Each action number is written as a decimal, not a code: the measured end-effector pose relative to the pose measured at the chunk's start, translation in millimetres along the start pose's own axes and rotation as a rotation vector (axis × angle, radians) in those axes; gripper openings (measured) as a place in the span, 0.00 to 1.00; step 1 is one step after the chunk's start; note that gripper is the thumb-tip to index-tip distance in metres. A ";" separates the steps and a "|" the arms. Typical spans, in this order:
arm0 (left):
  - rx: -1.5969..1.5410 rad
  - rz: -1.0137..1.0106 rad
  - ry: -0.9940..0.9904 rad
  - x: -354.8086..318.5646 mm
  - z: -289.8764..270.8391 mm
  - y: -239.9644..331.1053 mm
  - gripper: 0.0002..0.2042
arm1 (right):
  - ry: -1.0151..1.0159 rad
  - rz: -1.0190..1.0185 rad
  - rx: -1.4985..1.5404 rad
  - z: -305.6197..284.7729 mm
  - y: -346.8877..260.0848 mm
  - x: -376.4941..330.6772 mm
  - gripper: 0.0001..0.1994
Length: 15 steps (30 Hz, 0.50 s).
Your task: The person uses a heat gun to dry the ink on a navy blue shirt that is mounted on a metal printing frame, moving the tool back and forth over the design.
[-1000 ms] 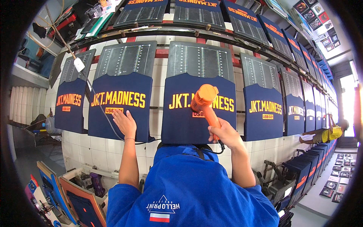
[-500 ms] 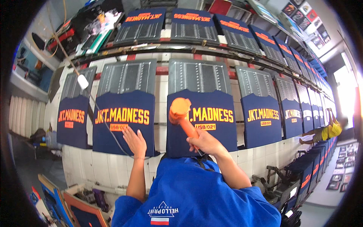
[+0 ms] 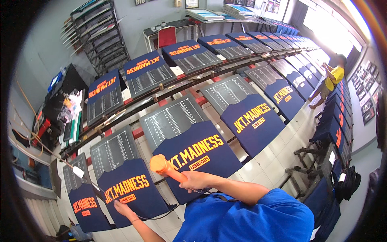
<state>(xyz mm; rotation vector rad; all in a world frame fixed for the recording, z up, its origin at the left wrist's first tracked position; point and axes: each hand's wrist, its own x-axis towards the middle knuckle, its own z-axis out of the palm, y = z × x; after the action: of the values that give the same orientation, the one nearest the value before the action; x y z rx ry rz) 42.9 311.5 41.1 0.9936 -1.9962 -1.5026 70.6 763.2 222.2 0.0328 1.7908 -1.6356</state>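
An orange hair dryer is in my right hand, with my fingers wrapped round its handle. Its round head is over the left part of a navy T-shirt printed in orange-yellow letters. My left hand is low over the neighbouring navy T-shirt, below its small printed block. Its fingers look closed where the thin dark power cord passes; they partly hide the cord. Further up this cord hangs a white connector. The shirts lie flat on dark boards marked with white scales.
Printed shirts on boards continue in a long row to the right, with another row behind a dark rail. A person in a yellow top stands far right. At the back are a rack and a red chair.
The view has swung round to the right and tilted up. My left hand has gone from spread flat to fingers drawn together at the cord. The hair dryer stays in my right hand.
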 end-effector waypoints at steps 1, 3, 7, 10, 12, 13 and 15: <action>0.108 0.150 0.026 -12.3 9.2 3.3 0.24 | -0.005 -0.001 0.012 -5.8 2.0 -3.1 0.14; 0.186 0.072 -0.085 -63.0 29.5 38.4 0.24 | -0.025 0.022 0.000 -26.1 7.6 -15.2 0.19; 0.316 0.200 -0.118 -164.7 55.4 54.4 0.25 | 0.013 -0.068 0.059 -66.4 35.1 -52.8 0.21; 0.395 0.363 -0.168 -229.1 79.8 56.1 0.22 | 0.054 -0.097 0.107 -118.2 63.5 -102.8 0.22; 0.437 0.385 -0.164 -277.6 96.6 75.3 0.19 | 0.078 -0.100 0.111 -159.6 90.1 -141.1 0.22; 0.356 0.434 -0.137 -297.4 103.2 76.5 0.17 | 0.122 -0.107 0.090 -180.3 95.5 -167.2 0.21; 0.320 0.473 -0.126 -350.8 129.0 102.5 0.16 | 0.111 -0.132 0.190 -229.2 128.2 -209.2 0.19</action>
<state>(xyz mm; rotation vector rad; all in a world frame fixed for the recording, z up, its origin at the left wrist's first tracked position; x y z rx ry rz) 146.5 676.0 122.6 0.4863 -2.3993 -1.0324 179.9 1080.2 206.1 0.0950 1.7443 -1.9284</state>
